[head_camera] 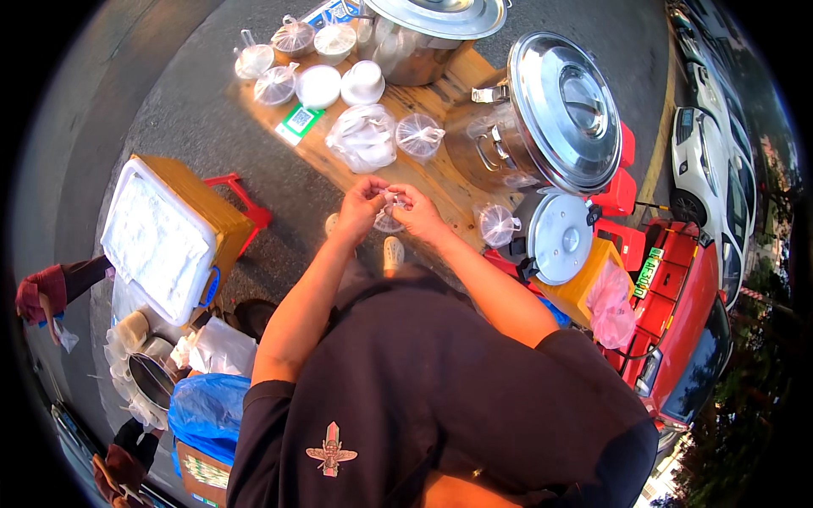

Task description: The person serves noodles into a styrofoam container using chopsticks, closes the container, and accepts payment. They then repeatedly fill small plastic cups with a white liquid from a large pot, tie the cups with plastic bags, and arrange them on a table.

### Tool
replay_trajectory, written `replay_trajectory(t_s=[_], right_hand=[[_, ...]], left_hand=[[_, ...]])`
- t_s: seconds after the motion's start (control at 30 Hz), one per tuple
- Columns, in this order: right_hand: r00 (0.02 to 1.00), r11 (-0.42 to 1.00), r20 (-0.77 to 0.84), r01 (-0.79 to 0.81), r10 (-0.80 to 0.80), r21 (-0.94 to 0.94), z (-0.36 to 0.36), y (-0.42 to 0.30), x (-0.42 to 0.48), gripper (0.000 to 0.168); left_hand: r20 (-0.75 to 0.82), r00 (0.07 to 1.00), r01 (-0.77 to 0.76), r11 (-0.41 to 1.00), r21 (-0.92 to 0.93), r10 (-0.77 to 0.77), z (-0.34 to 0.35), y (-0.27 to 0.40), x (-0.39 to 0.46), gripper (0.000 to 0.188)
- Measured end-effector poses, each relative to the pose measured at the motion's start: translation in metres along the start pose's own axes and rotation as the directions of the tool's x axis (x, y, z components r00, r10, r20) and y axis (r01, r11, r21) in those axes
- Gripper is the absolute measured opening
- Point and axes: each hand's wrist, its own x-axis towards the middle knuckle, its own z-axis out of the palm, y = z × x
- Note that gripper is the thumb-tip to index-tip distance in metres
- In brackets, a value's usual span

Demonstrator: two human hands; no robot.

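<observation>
My left hand (362,206) and my right hand (413,209) meet at the near edge of a wooden table (406,98). Between them the fingers pinch the top of a clear plastic bag (389,221), with a round container apparently inside and partly hidden by the hands. Just beyond lie a bulky white plastic bag (362,138) and a bagged bowl with its top knotted (419,136). Another knotted bagged bowl (497,225) sits to the right. Several bagged bowls and two stacks of white bowls (318,87) stand at the table's far left.
Two large lidded steel pots (565,114) stand on the table's right and far side. A smaller lidded pot (559,238) is at the right, by red stools (616,193). Left are a lidded storage box (159,238) and a blue plastic bag (209,409). A red vehicle (689,343) is parked right.
</observation>
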Motion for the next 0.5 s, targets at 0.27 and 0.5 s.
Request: replay_trajectory(t_s=[0.27, 0.5], right_hand=[[0.994, 0.996, -0.075, -0.085, 0.084, -0.010, -0.011, -0.002, 0.001, 0.017], [0.863, 0.760, -0.120, -0.357, 0.491, 0.543, -0.058, -0.015, -0.012, 0.009]], left_hand=[[0.126, 0.988, 0.053, 0.958, 0.281, -0.092, -0.005, 0.001, -0.012, 0.029], [-0.024, 0.986, 0.163, 0.984, -0.064, -0.165, -0.022, 0.026, -0.033, 0.024]])
